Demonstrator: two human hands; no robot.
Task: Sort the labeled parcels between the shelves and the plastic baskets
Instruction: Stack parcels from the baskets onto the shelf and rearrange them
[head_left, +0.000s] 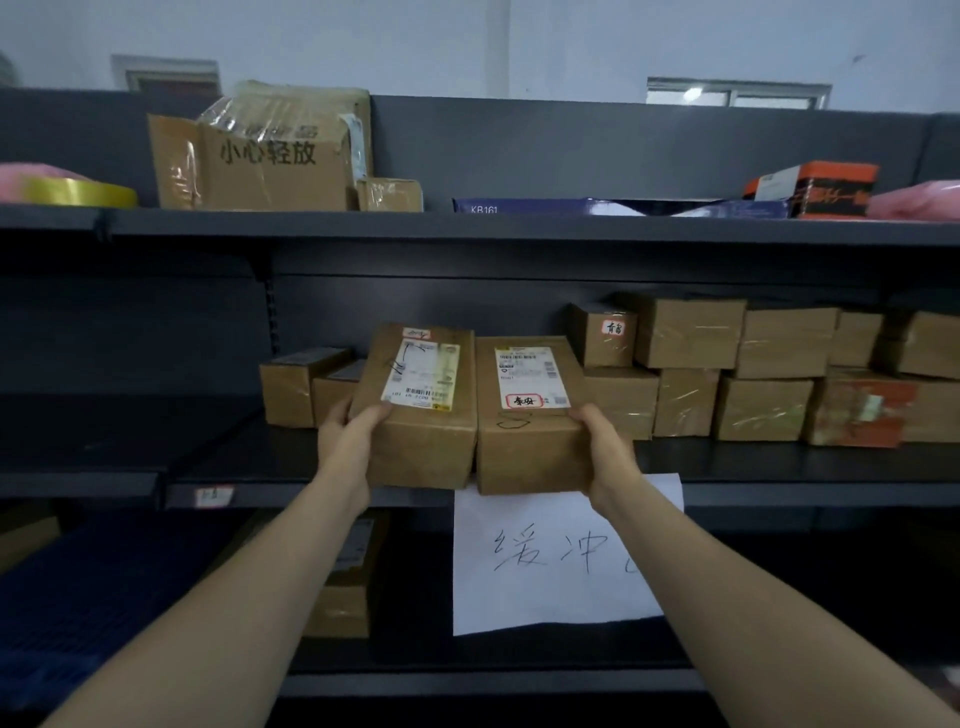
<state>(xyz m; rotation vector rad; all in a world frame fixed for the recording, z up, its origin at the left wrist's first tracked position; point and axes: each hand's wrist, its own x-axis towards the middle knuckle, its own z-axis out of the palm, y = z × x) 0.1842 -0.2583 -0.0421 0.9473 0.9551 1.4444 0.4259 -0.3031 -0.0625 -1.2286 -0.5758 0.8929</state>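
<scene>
both arms are reaching forward to the middle shelf (779, 462). the left hand (353, 431) is gripping the near left corner of the left parcel (421, 436), thumb lying on top beside the shipping label, fingers curling underneath. the right hand (602, 447) is gripping the near right corner of the right parcel (530, 447) the same way, thumb on top.

the two brown parcels are lying side by side, long sides touching, labels facing up. the right one is carrying a red-bordered sticker with handwriting. their near ends are hanging out past the shelf's front edge. cannot tell whether the far ends are resting on the shelf.

two small cartons (296, 384) are standing just behind the left parcel. a stacked row of taped cartons (763, 384) is filling the shelf to the right. a white paper sign (550, 571) with handwritten characters is hanging from the shelf edge below the right parcel.

sitting on the top shelf (467, 226): a large carton (270, 161), a yellow tape roll (78, 193), a flat blue box (623, 209), an orange box (826, 189). a blue plastic basket (78, 597) is showing low at the left.
</scene>
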